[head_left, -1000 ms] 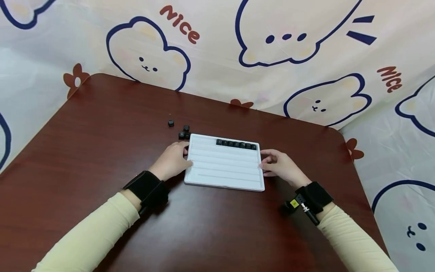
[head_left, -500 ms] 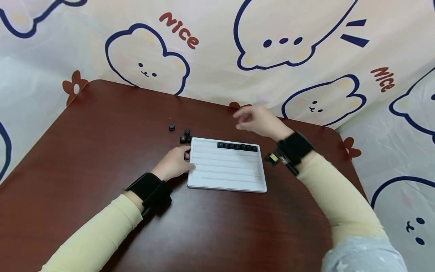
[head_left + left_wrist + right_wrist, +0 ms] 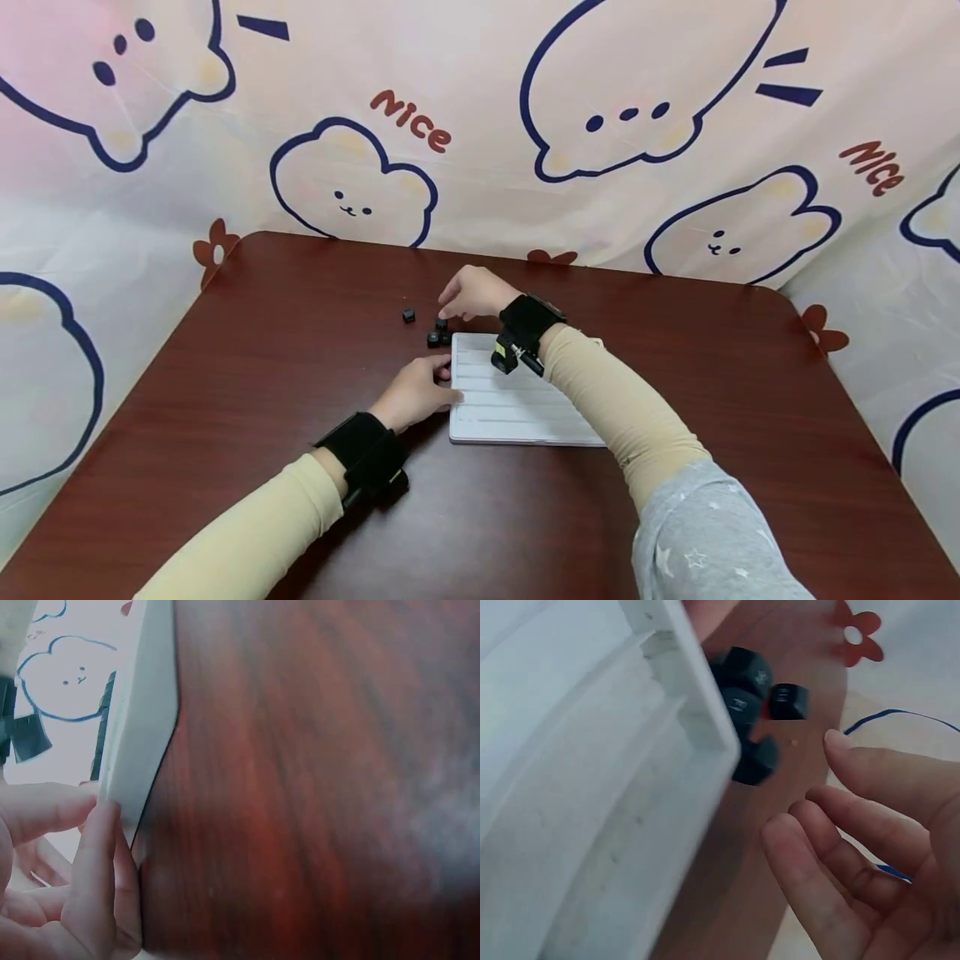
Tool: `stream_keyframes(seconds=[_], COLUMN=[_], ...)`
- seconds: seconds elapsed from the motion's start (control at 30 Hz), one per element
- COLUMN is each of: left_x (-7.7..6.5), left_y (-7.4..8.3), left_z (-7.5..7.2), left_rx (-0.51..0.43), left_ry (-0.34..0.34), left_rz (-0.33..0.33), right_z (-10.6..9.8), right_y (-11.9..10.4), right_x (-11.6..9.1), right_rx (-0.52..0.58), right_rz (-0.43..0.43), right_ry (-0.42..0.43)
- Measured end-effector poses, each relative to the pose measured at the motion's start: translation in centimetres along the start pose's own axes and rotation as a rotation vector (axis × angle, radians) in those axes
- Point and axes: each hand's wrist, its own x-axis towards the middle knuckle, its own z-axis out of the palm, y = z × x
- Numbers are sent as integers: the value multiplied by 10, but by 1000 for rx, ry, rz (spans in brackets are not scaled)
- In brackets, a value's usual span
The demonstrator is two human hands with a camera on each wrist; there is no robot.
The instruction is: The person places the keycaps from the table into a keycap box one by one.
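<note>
Four chunky black keycaps (image 3: 741,706) beside ridged white tray (image 3: 510,410) in left grip (image 3: 415,393); right grip (image 3: 480,292) half wide.

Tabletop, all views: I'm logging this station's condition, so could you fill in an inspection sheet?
Surface: glossy brown table.
Job's things: white ridged tray; three black keycaps clustered by its far left corner; a fourth keycap apart; dark row of keycaps inside the rim.
Clutter: nothing seen.
Hands: left hand grips the tray's left edge; right hand near the cluster, holding nothing.
Cables: nothing seen.
Surroundings: cartoon-print cloth behind the table.
</note>
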Motion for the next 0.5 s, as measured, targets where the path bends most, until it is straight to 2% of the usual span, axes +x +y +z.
stream_keyframes(seconds=[0.13,0.23,0.37,0.5], left_x=[2,1,0,-1], left_y=[0,0,0,-3], left_z=[1,-3,-6,-3], left_rx=[81,136,145,142], left_ry=[16,32,25,1], left_rz=[37,56,66,74], right_z=[8,14,19,21], right_y=[-1,-6,-8,-3], right_x=[7,11,13,11], right_rx=[-39,-63,-133,-196], right_rz=[25,9,-26,-45], right_ry=[13,0,11,18])
